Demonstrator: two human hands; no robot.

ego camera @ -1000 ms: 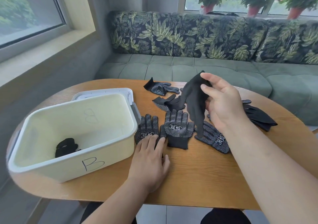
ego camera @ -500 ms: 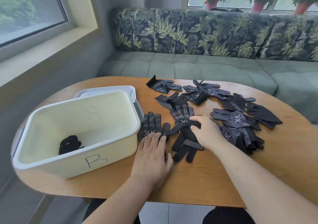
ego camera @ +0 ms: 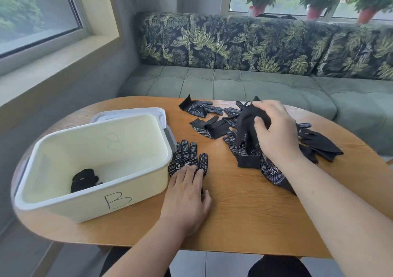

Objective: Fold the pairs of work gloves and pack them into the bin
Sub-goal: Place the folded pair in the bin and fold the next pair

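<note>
Flat glove point(ego camera: 187, 159) dotted side up on counter point(ego camera: 244, 217), just beside bin point(ego camera: 85, 204), right of it. Left hand point(ego camera: 187, 198) flat on its cuff, fingers straight, pressing. Right hand point(ego camera: 274, 132) curled, gripping second glove point(ego camera: 247, 125) above pile point(ego camera: 274, 170). Folded pair point(ego camera: 84, 180) on bin floor, near front wall marked B. Sofa point(ego camera: 255, 87) behind.
</note>
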